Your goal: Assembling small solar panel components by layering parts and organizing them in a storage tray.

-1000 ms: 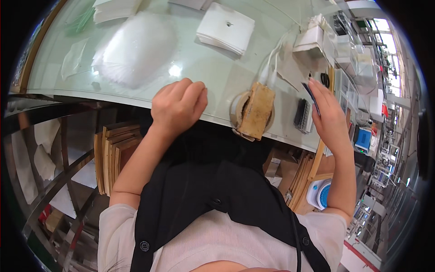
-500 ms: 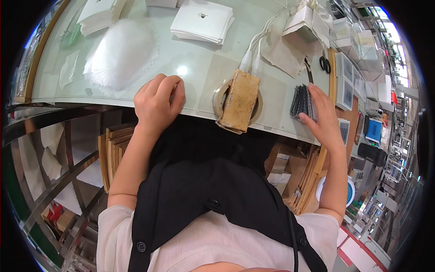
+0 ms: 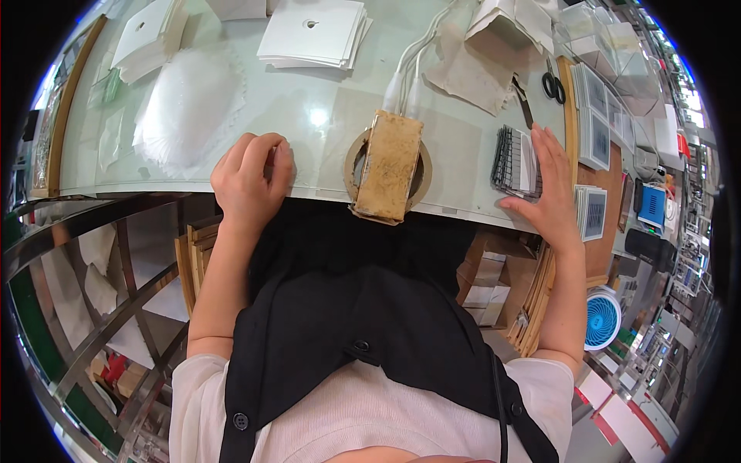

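Near the front edge of the pale green table, my left hand [image 3: 253, 176] rests with its fingers loosely curled in, nothing visible in them. My right hand [image 3: 552, 181] lies with fingers stretched and thumb apart, along the right side of a small stack of dark, clear-edged thin pieces [image 3: 515, 162]. The fingers are beside the stack and do not wrap round it; whether they touch it is hard to tell. Between the hands, a worn tan block [image 3: 390, 166] sits over a tape roll [image 3: 421, 174], overhanging the table edge.
White cables [image 3: 409, 58] run back from the block. A white card stack [image 3: 312, 35] and a fanned pile of translucent sheets [image 3: 189, 108] lie at the back and left. Black scissors [image 3: 553, 86], a dark blade-like tool [image 3: 523, 100] and brown paper [image 3: 471, 73] lie at right. A wooden rim [image 3: 570, 116] borders the table.
The view has shifted, so most table things sit further left. The dark stack shows more of its right-hand face. My right hand stays stretched beside it; my left stays curled.
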Tool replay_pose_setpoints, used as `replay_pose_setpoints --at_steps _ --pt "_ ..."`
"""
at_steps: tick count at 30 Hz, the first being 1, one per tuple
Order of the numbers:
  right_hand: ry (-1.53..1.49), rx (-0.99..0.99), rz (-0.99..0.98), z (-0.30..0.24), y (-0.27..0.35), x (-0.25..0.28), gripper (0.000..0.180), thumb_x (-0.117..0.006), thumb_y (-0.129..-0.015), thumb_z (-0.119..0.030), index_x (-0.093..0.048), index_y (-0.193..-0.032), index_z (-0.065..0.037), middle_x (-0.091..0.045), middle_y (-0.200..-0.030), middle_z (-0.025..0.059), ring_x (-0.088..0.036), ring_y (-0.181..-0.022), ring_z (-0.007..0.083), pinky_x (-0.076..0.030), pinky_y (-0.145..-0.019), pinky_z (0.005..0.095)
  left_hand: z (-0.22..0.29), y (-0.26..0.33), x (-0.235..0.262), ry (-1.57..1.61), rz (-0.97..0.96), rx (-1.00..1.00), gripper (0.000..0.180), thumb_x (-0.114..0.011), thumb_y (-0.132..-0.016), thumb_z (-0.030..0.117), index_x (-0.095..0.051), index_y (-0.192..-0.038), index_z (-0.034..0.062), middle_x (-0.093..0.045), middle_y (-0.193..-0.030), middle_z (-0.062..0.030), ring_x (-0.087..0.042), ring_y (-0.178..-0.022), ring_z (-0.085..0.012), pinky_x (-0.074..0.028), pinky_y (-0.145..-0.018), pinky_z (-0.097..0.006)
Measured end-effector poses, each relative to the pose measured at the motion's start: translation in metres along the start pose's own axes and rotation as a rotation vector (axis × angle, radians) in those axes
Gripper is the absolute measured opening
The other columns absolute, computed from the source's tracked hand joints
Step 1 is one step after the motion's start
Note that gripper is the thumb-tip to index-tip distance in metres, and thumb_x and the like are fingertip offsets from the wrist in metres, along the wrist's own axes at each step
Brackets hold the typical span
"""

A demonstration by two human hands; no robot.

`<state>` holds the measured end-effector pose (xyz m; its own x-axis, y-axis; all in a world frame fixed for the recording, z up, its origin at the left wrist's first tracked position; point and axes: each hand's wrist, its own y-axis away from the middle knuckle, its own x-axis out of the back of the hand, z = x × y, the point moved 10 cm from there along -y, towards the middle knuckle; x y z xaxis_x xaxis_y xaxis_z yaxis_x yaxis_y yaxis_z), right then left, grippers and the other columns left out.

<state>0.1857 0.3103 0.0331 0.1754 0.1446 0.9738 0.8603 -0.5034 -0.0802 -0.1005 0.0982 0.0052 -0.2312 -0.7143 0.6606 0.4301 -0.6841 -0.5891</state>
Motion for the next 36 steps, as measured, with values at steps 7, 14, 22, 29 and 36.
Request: replay_pose_setpoints --at_steps 7,14,22,29,36 --pt "-0.071 0.012 -0.002 -0.009 -0.003 0.012 0.105 -0.083 -0.060 -0.040 -0.035 -0.146 -0.006 -0.039 -0.149 0.0095 -0.028 -0.142 0.0327 -0.026 -0.115 0.0437 0.001 0.000 0.003 -0.025 -0.003 0.001 0.006 -0.068 -0.079 0.007 -0.063 -0.078 0.0092 -0.052 -0.062 -0.0007 -0.049 -0.048 -0.0158 -0.040 -0.047 -0.028" --pt "-0.082 0.009 -0.004 -0.028 -0.013 0.035 0.091 -0.082 -0.064 -0.034 -0.043 -0.141 -0.006 -0.045 -0.144 0.0107 -0.033 -0.139 0.0328 -0.031 -0.111 0.0435 0.002 -0.001 0.003 -0.030 -0.001 -0.016 0.006 -0.068 -0.077 0.006 -0.063 -0.077 0.0099 -0.054 -0.063 -0.0017 -0.053 -0.051 -0.0195 -0.043 -0.048 -0.031" --pt "-0.253 -0.053 0.071 -0.047 -0.076 0.022 0.051 -0.064 -0.088 -0.023 -0.051 -0.133 -0.003 -0.054 -0.133 0.0148 -0.050 -0.125 0.0308 -0.037 -0.105 0.0368 -0.004 -0.004 0.010 0.002 -0.038 -0.009 0.006 -0.069 -0.077 0.004 -0.064 -0.080 0.0071 -0.055 -0.065 -0.0057 -0.054 -0.051 -0.0214 -0.043 -0.048 -0.032" --pt "0.217 -0.218 0.429 0.144 -0.122 0.022 0.056 -0.061 -0.093 -0.030 -0.046 -0.136 0.001 -0.047 -0.136 0.0232 -0.043 -0.129 0.0380 -0.033 -0.109 0.0420 -0.005 0.013 -0.016 0.060 -0.079 -0.016 0.009 -0.065 -0.078 0.014 -0.057 -0.080 0.0108 -0.057 -0.076 -0.0070 -0.059 -0.071 -0.0291 -0.048 -0.061 -0.042" --pt "0.017 0.075 0.514 0.185 -0.190 0.014 0.038 -0.057 -0.092 -0.009 -0.048 -0.127 0.001 -0.051 -0.119 0.0158 -0.048 -0.121 0.0311 -0.037 -0.103 0.0376 0.008 0.012 0.022 -0.016 0.019 -0.116 0.012 -0.063 -0.084 0.015 -0.053 -0.080 0.0086 -0.047 -0.071 -0.0064 -0.054 -0.060 -0.0248 -0.046 -0.055 -0.037"
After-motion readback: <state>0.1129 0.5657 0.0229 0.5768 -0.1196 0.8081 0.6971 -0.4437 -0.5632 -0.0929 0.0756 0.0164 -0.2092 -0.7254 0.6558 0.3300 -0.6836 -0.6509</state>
